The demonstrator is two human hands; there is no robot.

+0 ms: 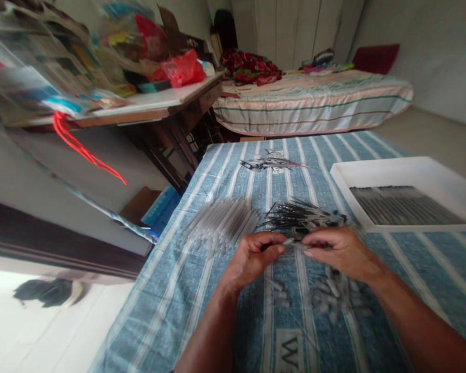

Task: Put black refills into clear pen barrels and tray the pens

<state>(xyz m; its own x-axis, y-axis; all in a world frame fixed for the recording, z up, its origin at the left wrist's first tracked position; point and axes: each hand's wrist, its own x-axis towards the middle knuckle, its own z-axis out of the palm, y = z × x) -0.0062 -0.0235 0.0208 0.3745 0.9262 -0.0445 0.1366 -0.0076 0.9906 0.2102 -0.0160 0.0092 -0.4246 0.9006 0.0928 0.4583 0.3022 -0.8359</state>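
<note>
My left hand point(258, 251) and my right hand point(339, 251) meet above the striped cloth, both closed in a pinch. Between their fingertips is a slim, pale pen part point(289, 242), mostly covered by the fingers. Just beyond my hands lies a heap of thin black pen refills point(303, 213). Left of it is a stack of translucent pen barrels point(225, 223). Nearer to me, below my right hand, sits a blurred pile of short grey caps point(336, 295). A few similar loose pieces point(278, 291) lie left of that pile.
A white tray point(396, 168) on the right holds a row of slim pens point(407, 204). Farther back on the cloth point(178, 295) lies a small bunch of thin pieces point(272, 163). A cluttered desk point(159, 106) stands at left, a bed point(314, 106) behind.
</note>
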